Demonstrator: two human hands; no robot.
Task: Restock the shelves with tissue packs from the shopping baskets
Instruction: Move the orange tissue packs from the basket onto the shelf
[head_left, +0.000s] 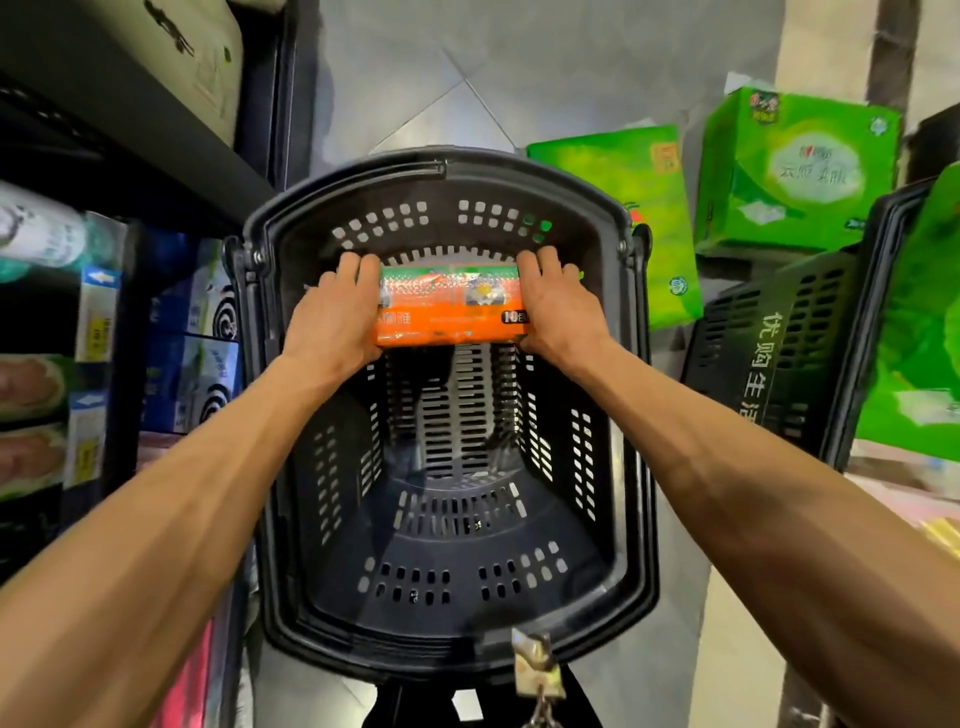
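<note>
In the center of the frame, the left hand and right hand clasp the 2 ends of the orange tissue pack inside the black basket. Best lift it level, squeezing evenly.

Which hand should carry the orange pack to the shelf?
Left, probably: the left hand grips the orange pack on the side nearest the shelves; the right hand holds the far end.
</note>
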